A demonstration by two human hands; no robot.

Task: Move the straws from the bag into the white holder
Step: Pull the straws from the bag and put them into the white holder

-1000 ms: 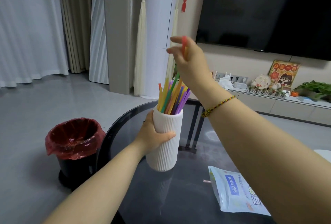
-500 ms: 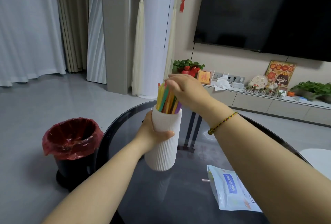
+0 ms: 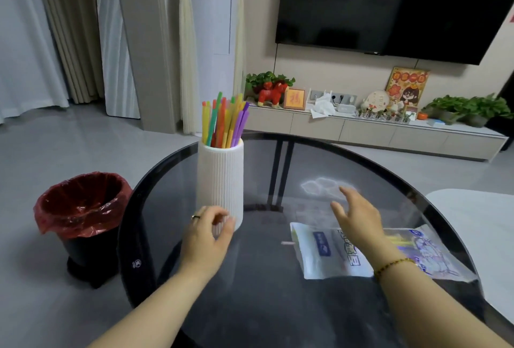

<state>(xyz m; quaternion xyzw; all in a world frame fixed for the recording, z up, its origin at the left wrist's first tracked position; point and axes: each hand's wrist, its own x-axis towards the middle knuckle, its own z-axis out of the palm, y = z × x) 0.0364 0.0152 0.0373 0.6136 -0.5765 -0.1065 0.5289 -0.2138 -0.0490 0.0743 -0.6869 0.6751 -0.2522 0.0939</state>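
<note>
The white ribbed holder (image 3: 220, 181) stands upright on the dark glass table (image 3: 278, 306). Several coloured straws (image 3: 224, 121) stick out of its top. My left hand (image 3: 207, 239) hovers just in front of the holder's base, fingers loosely curled and holding nothing. The straw bag (image 3: 347, 250), a flat white and blue plastic pouch, lies on the table to the right. A pale straw end (image 3: 288, 243) pokes out at its left edge and a few yellow straws show through it. My right hand (image 3: 357, 215) is spread open above the bag's upper edge, empty.
A black bin with a red liner (image 3: 80, 214) stands on the floor left of the table. Another white tabletop (image 3: 484, 231) adjoins at the right. A low cabinet with plants and ornaments (image 3: 375, 131) runs along the far wall under a television.
My right hand has let go of the straws in the holder and dropped down over the bag. My left hand has released the holder and slid to its base.
</note>
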